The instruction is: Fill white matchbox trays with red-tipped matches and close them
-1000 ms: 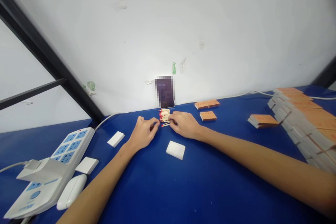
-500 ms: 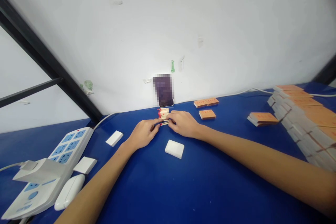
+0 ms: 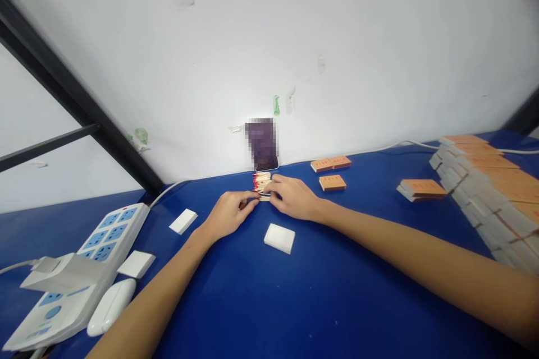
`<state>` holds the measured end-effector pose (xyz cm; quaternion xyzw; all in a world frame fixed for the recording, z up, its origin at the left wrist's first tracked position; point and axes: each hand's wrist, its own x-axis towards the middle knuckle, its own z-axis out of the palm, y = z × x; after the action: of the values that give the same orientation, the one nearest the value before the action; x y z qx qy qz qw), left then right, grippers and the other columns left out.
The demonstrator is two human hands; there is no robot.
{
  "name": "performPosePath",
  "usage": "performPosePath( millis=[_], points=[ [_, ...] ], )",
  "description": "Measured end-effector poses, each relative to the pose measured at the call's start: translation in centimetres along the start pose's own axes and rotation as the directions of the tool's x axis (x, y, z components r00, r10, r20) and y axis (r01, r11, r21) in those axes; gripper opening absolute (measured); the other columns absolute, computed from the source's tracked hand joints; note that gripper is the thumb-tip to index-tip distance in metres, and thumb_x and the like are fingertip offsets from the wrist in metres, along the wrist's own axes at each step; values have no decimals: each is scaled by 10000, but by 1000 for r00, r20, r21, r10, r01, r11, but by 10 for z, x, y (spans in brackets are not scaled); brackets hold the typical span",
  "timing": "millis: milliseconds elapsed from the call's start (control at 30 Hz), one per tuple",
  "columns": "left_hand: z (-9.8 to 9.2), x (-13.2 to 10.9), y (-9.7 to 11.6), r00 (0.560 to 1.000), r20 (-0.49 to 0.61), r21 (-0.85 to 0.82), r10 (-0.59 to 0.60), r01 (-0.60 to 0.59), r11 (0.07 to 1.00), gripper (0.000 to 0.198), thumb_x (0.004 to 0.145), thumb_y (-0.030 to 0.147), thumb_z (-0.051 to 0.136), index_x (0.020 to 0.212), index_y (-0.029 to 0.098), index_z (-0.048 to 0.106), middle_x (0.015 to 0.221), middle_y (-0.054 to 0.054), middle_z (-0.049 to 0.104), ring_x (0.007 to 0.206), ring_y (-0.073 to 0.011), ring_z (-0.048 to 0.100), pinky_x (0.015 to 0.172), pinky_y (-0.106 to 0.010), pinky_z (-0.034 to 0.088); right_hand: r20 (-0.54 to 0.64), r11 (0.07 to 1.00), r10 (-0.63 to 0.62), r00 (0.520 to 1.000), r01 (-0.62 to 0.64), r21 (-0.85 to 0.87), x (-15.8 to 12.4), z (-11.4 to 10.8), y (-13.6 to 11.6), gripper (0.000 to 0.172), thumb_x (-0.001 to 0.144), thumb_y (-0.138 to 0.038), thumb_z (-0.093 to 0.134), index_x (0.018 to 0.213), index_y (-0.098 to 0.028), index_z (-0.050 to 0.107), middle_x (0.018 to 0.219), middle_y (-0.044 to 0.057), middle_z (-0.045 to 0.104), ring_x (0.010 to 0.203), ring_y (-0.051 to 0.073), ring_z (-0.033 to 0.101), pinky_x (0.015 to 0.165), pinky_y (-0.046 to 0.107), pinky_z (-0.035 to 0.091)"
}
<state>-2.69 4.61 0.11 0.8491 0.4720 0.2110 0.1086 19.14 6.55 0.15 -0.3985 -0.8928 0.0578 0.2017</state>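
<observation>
A small pile of red-tipped matches (image 3: 261, 182) lies on the blue table (image 3: 295, 303) near the wall. My left hand (image 3: 231, 213) rests left of the pile, fingers curled and pinching at the matches. My right hand (image 3: 291, 197) lies palm down on the pile's right side, fingers closed over the match ends. A white inner matchbox tray (image 3: 279, 237) sits just in front of both hands.
Two white trays (image 3: 183, 221) (image 3: 136, 264), a white power strip (image 3: 80, 269) and a white case (image 3: 112, 306) lie at left. Orange matchboxes (image 3: 332, 182) lie behind my right hand; a small stack (image 3: 421, 189) and long rows of boxes (image 3: 488, 190) stand at right. A phone (image 3: 261, 145) leans on the wall.
Both hands have closed in slightly on the matches, gathering the loose ones into the pile. The view has shifted a little.
</observation>
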Motion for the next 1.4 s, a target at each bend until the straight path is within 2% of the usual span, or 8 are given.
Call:
performPosePath(
  millis=[200,433,633,767,967,1200,1400],
  points=[
    [1,0,-1,999,-4,-22,-40,39,999,341,935,439,507,1063,211,725,585,31,557,527,-105,463,537,-223,316,31,1000,0,1000,1,-26,0,-1,0,298,947,-239,418,1066,-230,692,1023,53,615,861,166,578,700,271,358],
    [1,0,-1,999,-11,-35,-30,30,999,314,931,410,515,1103,205,679,570,60,477,510,-98,437,554,-225,316,-19,994,96,995,-97,-47,0,0,-3,280,932,-237,441,1079,-222,679,1079,47,640,873,160,606,690,273,367],
    [1,0,-1,1000,11,9,-28,28,1000,339,921,383,518,1178,208,654,562,69,452,496,-95,431,553,-225,313,-55,975,188,981,-193,-108,2,-1,-4,282,926,-252,431,973,-197,704,1023,67,648,838,175,609,673,284,372],
    [0,1,2,999,34,63,6,-8,998,397,931,343,480,1284,217,610,561,63,465,505,-101,450,552,-223,311,-39,980,168,985,-171,-106,1,-1,-2,309,929,-250,420,956,-195,723,1012,71,647,823,173,603,674,286,370],
    [-1,2,4,998,54,129,14,-21,991,397,941,338,458,1275,226,641,588,31,524,524,-114,463,561,-230,316,-18,996,75,997,-76,-55,1,1,0,303,929,-235,430,1007,-202,721,1054,63,653,889,171,605,715,274,377],
    [-2,2,4,997,61,114,38,-45,992,388,938,328,459,1250,214,659,608,17,557,564,-128,511,589,-232,363,41,999,47,998,-46,-19,2,0,0,323,942,-231,439,1148,-222,688,1104,67,652,956,180,608,777,274,395],
    [-2,2,4,995,74,111,62,-70,991,375,946,312,447,1246,231,657,733,-13,655,615,-138,554,628,-240,396,55,1000,11,998,-11,-3,3,1,1,324,943,-231,451,1183,-237,669,1084,61,655,964,184,610,768,272,398]
  ],
)
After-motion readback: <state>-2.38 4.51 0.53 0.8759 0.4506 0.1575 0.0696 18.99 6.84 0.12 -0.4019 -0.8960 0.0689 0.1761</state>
